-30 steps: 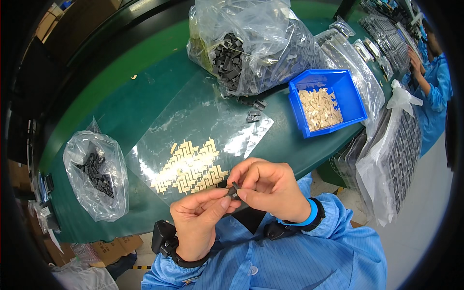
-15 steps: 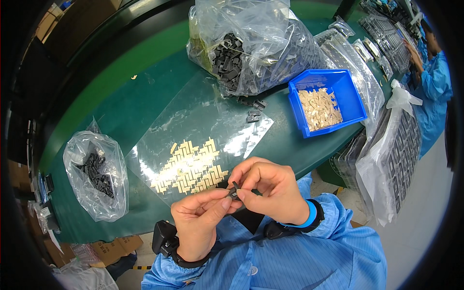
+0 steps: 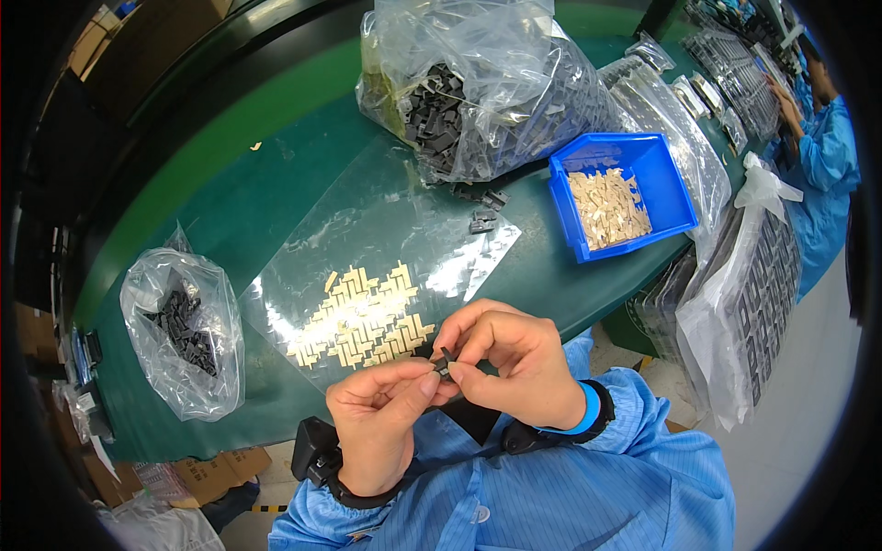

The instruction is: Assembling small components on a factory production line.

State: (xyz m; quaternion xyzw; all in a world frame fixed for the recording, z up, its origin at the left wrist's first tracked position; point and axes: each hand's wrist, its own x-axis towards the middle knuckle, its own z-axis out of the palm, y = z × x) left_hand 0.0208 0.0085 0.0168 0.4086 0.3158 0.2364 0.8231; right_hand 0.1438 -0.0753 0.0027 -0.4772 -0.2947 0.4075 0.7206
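Between the fingertips of both hands is a small dark plastic part (image 3: 444, 365), partly hidden by the fingers. My left hand (image 3: 386, 409) pinches it from the left with thumb and forefinger. From the other side my right hand (image 3: 510, 358) grips it with thumb and fingers. Just beyond the hands lies a clear plastic sheet (image 3: 340, 211), bearing rows of cream L-shaped stickers (image 3: 363, 317). A few loose dark plastic parts (image 3: 483, 220) rest at the sheet's far right.
A large clear bag (image 3: 496, 101) of dark parts stands at the back. Right of it is a blue bin (image 3: 675, 197) holding tan scraps. A smaller bag (image 3: 184, 340) of dark parts lies left. Wrapped trays (image 3: 735, 312) stand right; a person (image 3: 827, 156) works beyond.
Both hands stay almost where they were, still pinching the dark part. Nothing else on the table has visibly moved.
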